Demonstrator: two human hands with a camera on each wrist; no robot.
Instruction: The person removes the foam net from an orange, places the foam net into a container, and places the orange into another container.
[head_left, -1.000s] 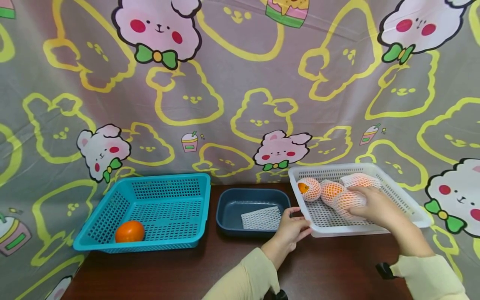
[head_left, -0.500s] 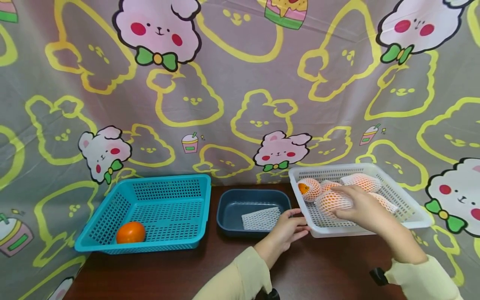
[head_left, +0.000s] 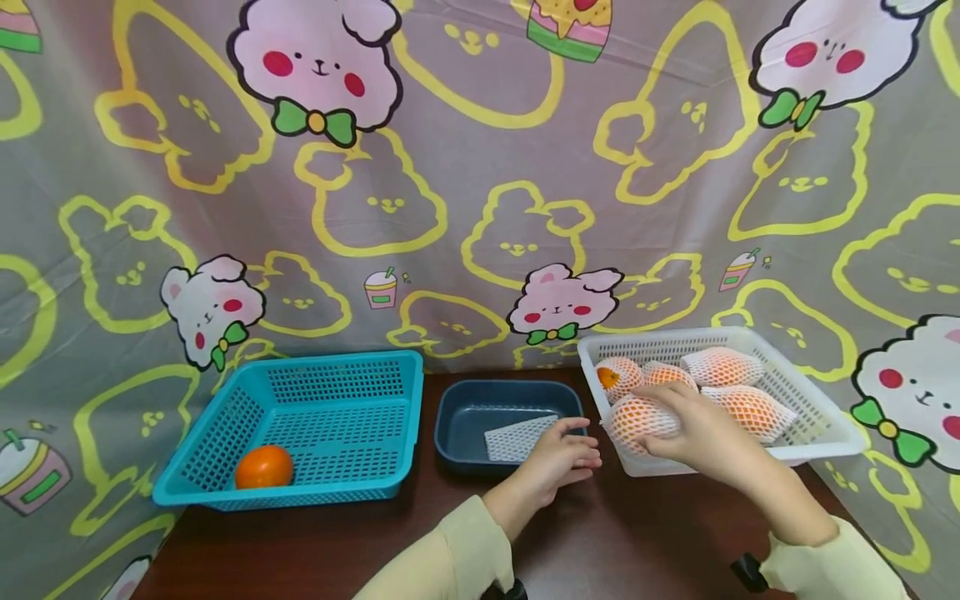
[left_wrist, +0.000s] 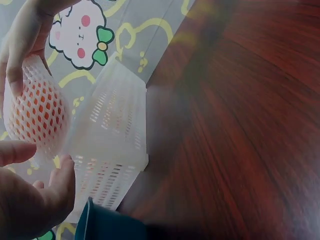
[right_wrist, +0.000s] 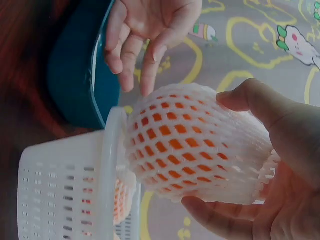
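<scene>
My right hand (head_left: 697, 429) grips an orange in a white foam net sleeve (head_left: 636, 423), raised over the front left corner of the white basket (head_left: 825, 451). In the right wrist view, thumb and fingers wrap the gathered end of the sleeve (right_wrist: 175, 145), its round end pointing toward my other hand. My left hand (head_left: 551, 462) hovers between the dark blue tub (head_left: 459, 429) and the white basket, its fingers loosely spread and holding nothing. Several more oranges in foam nets (head_left: 753, 410) lie in the white basket.
A flattened foam net (head_left: 513, 440) lies in the dark blue tub. At left, a teal basket (head_left: 330, 425) has one bare orange (head_left: 264, 467) at its front. A patterned cloth (head_left: 450, 208) hangs close behind the containers on the dark wooden table (head_left: 315, 550).
My right hand has lifted the netted orange and brought it left to the basket's corner. My left hand has come off the white basket's rim and moved slightly left.
</scene>
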